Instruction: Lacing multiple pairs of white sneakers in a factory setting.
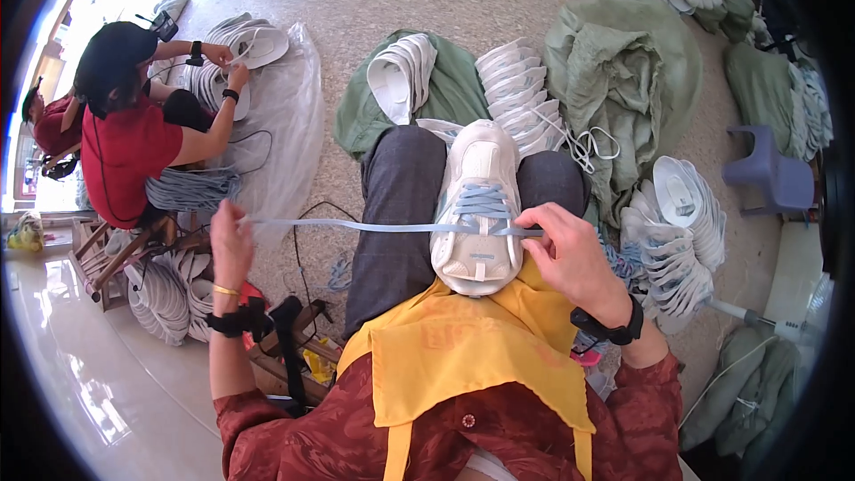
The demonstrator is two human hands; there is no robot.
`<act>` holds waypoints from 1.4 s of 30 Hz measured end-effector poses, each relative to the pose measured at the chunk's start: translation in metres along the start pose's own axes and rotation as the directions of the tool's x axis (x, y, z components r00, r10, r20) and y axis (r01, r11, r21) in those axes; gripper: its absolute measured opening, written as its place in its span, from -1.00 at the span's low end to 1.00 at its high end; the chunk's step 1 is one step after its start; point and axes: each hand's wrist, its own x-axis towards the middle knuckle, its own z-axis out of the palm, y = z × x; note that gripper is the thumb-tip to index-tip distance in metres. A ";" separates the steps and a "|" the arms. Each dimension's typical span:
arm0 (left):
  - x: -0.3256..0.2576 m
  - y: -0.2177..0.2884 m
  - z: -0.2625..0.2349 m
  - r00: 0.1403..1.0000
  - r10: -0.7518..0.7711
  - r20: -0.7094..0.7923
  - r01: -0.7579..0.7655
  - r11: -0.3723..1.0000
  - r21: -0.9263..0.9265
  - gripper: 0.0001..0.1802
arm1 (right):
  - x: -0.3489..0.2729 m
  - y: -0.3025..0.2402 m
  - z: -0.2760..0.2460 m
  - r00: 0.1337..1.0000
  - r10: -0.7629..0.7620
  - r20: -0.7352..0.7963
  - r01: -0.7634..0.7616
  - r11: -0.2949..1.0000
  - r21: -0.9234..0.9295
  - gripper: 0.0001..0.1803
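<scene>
A white shoe upper (479, 160) rests across my lap, with a light blue shoelace (356, 226) threaded in crossing rows up its front. One length of the lace is stretched nearly straight out to the left. My left hand (232, 245), well out to the left of my knee, is closed on that far end. Just beside the upper, my right hand (565, 245) pinches the lace on the right side between thumb and fingers. Beneath the upper, a yellow apron (481, 356) covers my lap.
Stacked white uppers (512, 85) stand ahead, by a green cloth sack (614, 80). More uppers (668, 232) lie at my right, near a purple stool (773, 169). On the left, a co-worker in red (134, 142) handles uppers beside clear plastic sheeting (289, 116) and a bundle of laces (191, 189).
</scene>
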 end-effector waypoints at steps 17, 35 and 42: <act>0.023 0.239 0.028 0.761 0.633 0.140 -0.474 0.691 -0.545 -0.87 | -0.009 0.011 0.010 0.984 -0.115 -0.139 0.102 0.990 -0.095 -0.89; 0.039 0.218 0.011 0.745 0.656 0.120 -0.570 0.720 -0.395 -0.88 | -0.036 0.025 -0.030 0.972 0.021 -0.232 -0.054 0.989 -0.136 -0.91; 0.039 0.182 -0.009 0.827 0.552 0.110 -0.505 0.814 -0.288 -0.83 | -0.064 0.068 -0.062 0.917 0.162 -0.364 -0.231 0.961 -0.155 -0.89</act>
